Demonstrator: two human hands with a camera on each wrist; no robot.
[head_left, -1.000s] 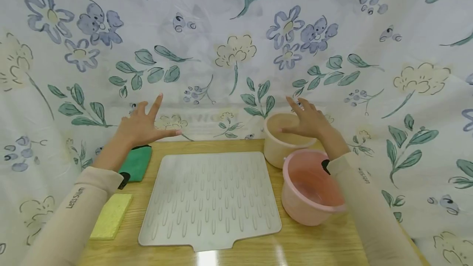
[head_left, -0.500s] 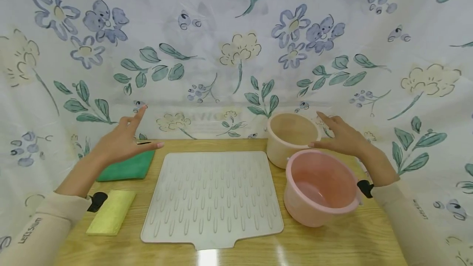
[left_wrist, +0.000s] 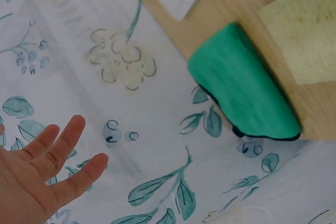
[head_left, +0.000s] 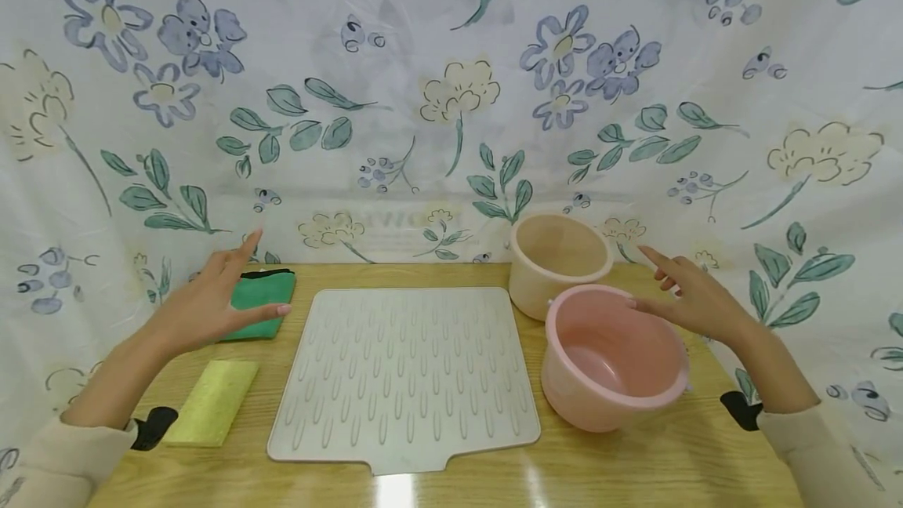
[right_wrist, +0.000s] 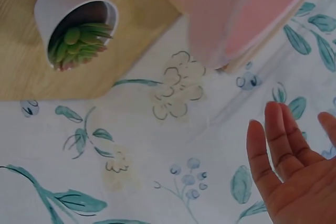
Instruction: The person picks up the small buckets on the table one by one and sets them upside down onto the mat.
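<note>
My left hand point(head_left: 208, 300) hovers with fingers spread above the folded green cloth point(head_left: 264, 304), holding nothing. Below it on the table lies a flat yellow sponge cloth point(head_left: 214, 402). Over the far right side, my right hand point(head_left: 698, 296) also hovers bare, its fingers extended near the rim of the pink bucket point(head_left: 600, 418). A cream bucket point(head_left: 532, 288) stands behind the pink one. Between the hands lies a pale ridged drying mat point(head_left: 405, 382). The right wrist view also has a small white pot point(right_wrist: 63, 3) with a green succulent point(right_wrist: 79, 45).
The wooden table point(head_left: 480, 484) ends at a white floral curtain point(head_left: 395, 132) that rises along its back and sides. The two buckets stand close together beside the mat's right edge.
Both hands have moved apart, outward and lower toward the table's sides. The buckets, mat and cloths stay where they were.
</note>
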